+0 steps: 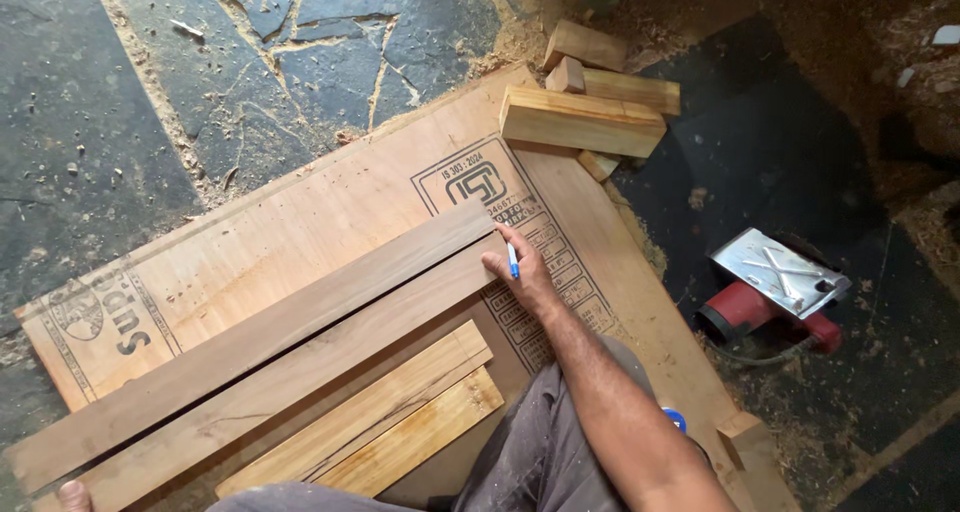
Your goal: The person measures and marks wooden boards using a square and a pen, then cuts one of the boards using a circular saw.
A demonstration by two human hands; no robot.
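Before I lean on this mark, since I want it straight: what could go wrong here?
The right hand holds a blue pen at the end of the long plank, which looks unclamped on the plywood sheet and could slide. Only fingertips of the left hand steady its far end. Sawdust may smear the mark.

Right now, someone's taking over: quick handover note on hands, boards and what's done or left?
Right hand: grip on a blue pen, resting at the end of the lower dark plank.
Left hand: only a bit shows at the plank's far end; grip unclear.
Upper dark plank lies alongside, both on the plywood sheet.
No pen mark visible, no cut started.
Red power saw sits apart on the floor.
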